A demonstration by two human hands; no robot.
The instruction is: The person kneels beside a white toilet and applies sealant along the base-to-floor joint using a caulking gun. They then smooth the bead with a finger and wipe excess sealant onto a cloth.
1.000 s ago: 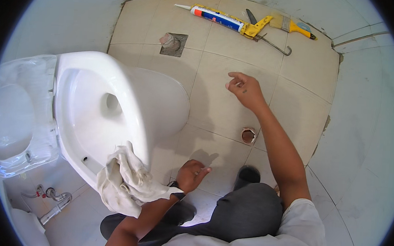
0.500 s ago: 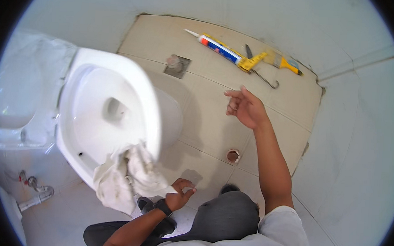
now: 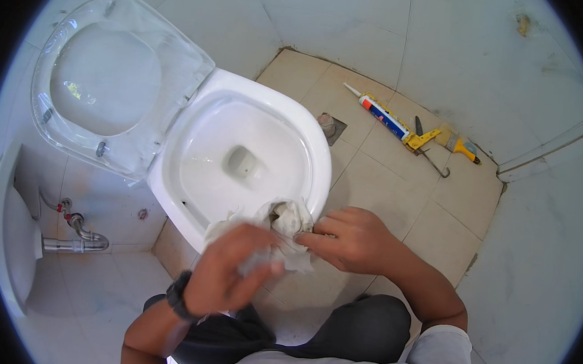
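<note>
A crumpled, stained white rag lies over the near rim of the white toilet bowl. My right hand is at its right side, fingers closed in a pinch on the cloth's edge. In front of the rag, my left hand, with a dark watch on the wrist, is smeared by motion. A pale patch shows between its thumb and fingers, but whether it grips anything I cannot make out. Behind the bowl, the toilet seat and lid, wrapped in clear plastic, stand raised.
On the tiled floor at the far right lie a yellow caulking gun with a blue-and-white tube and a yellow-handled paintbrush. A square floor drain is beside the bowl. Metal pipes run under a basin at left.
My right hand has come from over the floor to the rag and pinched it. My left hand has lifted in front of the cloth. The view has shifted left.
</note>
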